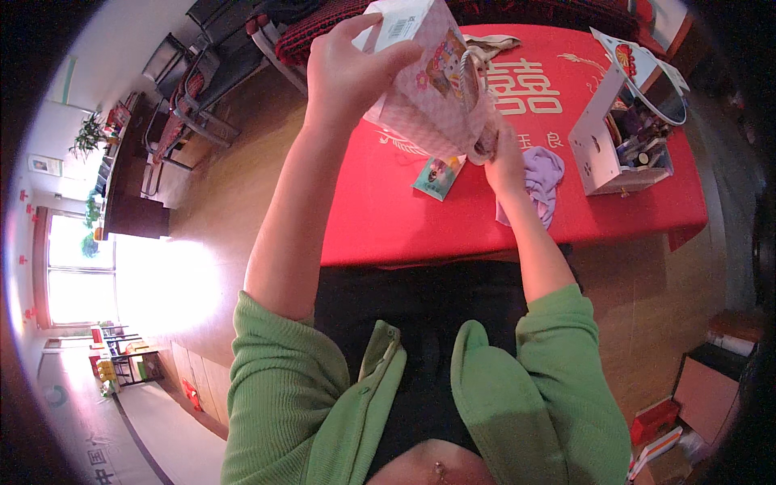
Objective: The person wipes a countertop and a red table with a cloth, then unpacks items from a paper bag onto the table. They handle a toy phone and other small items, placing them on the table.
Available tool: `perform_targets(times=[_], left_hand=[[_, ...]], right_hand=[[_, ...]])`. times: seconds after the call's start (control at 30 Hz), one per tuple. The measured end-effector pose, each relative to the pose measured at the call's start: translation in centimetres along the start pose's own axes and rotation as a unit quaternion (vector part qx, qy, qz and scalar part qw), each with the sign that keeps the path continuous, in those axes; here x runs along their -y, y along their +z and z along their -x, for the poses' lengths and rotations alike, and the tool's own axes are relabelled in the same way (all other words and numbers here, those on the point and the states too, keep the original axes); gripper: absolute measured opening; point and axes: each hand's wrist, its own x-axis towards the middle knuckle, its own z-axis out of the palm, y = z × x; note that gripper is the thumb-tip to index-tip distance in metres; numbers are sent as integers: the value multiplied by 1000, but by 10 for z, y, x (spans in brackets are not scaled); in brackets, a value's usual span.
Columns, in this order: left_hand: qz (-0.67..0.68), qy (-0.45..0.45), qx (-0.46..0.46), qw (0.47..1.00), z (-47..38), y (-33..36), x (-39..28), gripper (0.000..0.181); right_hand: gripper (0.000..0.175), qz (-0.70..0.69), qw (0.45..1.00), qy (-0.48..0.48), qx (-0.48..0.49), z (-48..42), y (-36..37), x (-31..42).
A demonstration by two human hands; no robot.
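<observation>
A pink patterned gift bag (418,91) with cartoon figures and a rope handle is held tilted over the table, its white base with a barcode facing up. My left hand (357,73) grips the base end, thumb and fingers on either side. At the bag's other end is my right hand (503,151), its fingers partly hidden behind the bag's edge and something pale and looped. Below the bag lies a teal printed packet (438,177) on the red tablecloth (388,224). A lilac cloth (542,182) lies crumpled beside my right wrist.
A white cosmetics organizer (597,145) with a round mirror and several bottles and brushes stands at the table's right. A beige cloth (497,43) lies at the far side. Chairs (200,103) stand at the upper left. Boxes (706,388) are on the floor at the lower right.
</observation>
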Motion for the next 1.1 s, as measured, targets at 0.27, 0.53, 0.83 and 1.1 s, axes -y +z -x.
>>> perform_targets(times=[0.27, 0.53, 0.83, 1.1], left_hand=[[112, -50, 55, 991, -30, -30, 36, 47], [326, -193, 79, 922, -5, -53, 65, 30], [491, -315, -36, 811, 27, -105, 112, 57], [591, -403, -114, 689, 132, -123, 157, 68]], right_hand=[[45, 81, 994, 72, 19, -11, -23, -30], [49, 109, 992, 45, 43, -4, -23, -51], [52, 22, 999, 42, 18, -3, -28, -50], [37, 70, 997, 2, 29, 7, -39, -25]])
